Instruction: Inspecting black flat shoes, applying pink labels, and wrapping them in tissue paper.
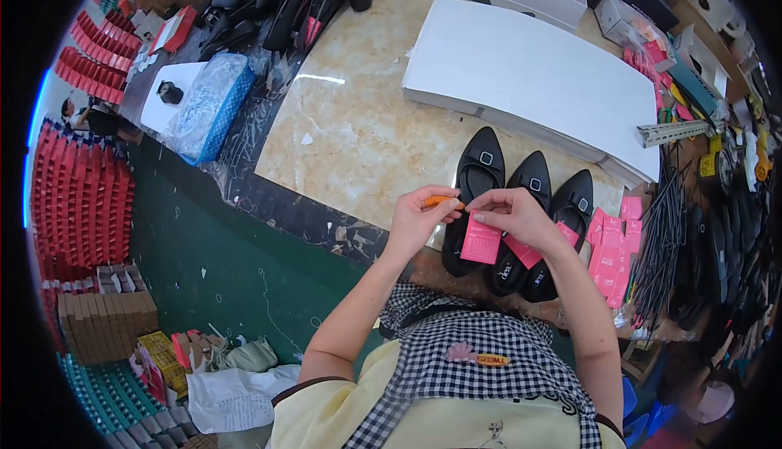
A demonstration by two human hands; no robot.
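My left hand (418, 219) is closed around a small orange tool (438, 201), slim like a pen; its tip is too small to make out. Close beside it, my right hand (521, 214) pinches the top of a pink hang tag (481, 241). Both hands meet over a black pointed flat shoe (486, 154) with a square buckle. To its right lie two more such shoes (534, 182) (577, 197), toes pointing away from me. More pink tags (568, 235) rest on them, partly under my right hand and wrist.
Loose pink tags (609, 258) lie right of the shoes, beside a bundle of thin black strips (661, 233). A long white box (533, 83) stands behind them. Black shoes (281, 1) are heaped at the far left, near a blue basket (232, 103). Red stacks (81, 205) stand left.
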